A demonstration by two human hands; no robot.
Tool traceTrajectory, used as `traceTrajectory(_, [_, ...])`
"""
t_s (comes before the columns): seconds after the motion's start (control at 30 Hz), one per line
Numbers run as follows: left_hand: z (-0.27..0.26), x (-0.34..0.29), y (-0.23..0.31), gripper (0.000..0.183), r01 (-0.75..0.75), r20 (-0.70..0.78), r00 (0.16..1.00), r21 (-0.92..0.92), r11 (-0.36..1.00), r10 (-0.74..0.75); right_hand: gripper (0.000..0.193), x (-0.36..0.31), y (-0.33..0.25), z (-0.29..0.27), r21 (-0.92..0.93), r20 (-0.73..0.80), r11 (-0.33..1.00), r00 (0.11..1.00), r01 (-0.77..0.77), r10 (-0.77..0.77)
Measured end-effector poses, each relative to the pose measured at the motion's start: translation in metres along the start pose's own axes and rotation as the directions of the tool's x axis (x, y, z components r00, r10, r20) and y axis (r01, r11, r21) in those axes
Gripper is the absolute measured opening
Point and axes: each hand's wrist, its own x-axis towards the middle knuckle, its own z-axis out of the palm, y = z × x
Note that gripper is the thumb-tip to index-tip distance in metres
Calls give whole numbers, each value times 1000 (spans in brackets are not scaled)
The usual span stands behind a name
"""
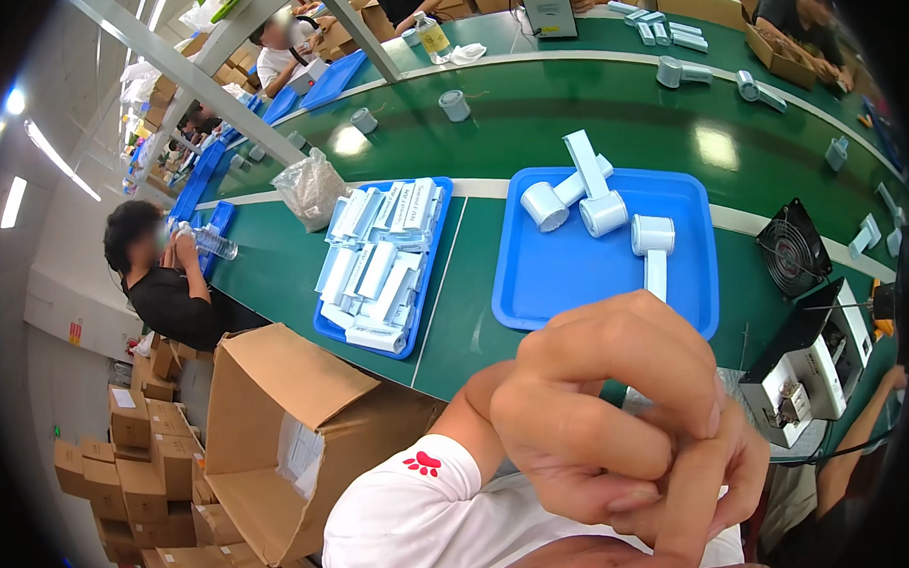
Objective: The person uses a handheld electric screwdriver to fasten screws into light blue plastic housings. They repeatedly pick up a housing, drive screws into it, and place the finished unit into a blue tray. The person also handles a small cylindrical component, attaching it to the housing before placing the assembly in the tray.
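Note:
My left hand [590, 409] is close to the camera, its fingers curled and its thumb bent in. My right hand [733, 474] meets it, fingers bent, and the two press together. Anything pinched between them is hidden. Just beyond them lies a blue tray [564, 288] on the green table. It holds three white parts, each a round drum with a flat handle: one at the left [545, 207], another beside it [604, 214], and a third nearest my hands [653, 236]. My hands partly cover the tray's near edge.
A second blue tray [421, 308] is heaped with narrow pale boxes [380, 261], a clear bag [310, 189] behind it. An open carton [281, 378] stands at left. At right are a black fan [793, 248] and a white machine [807, 366]. Drum-shaped parts [454, 106] sit on the green belt.

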Motion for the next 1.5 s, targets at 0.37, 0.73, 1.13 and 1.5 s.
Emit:
traceTrajectory(0.37, [-6,-1,1,12,-9,41,999,17,1000,8,36,13,4,-3,40,19,999,999,32,-33])
traceTrajectory(0.73, [-19,9,5,28,84,66,992,306,948,-109,39,9,-16,10,-48,-339,988,928,150,-157])
traceTrajectory(1.13, [-29,14,-4,14,99,113,982,366,925,-150,29,0,-44,-22,-453,-218,863,911,224,-351])
traceTrajectory(1.5, [-20,18,-5,19,120,133,975,360,925,-178,27,0,-53,-30,-497,-88,823,927,276,-364])
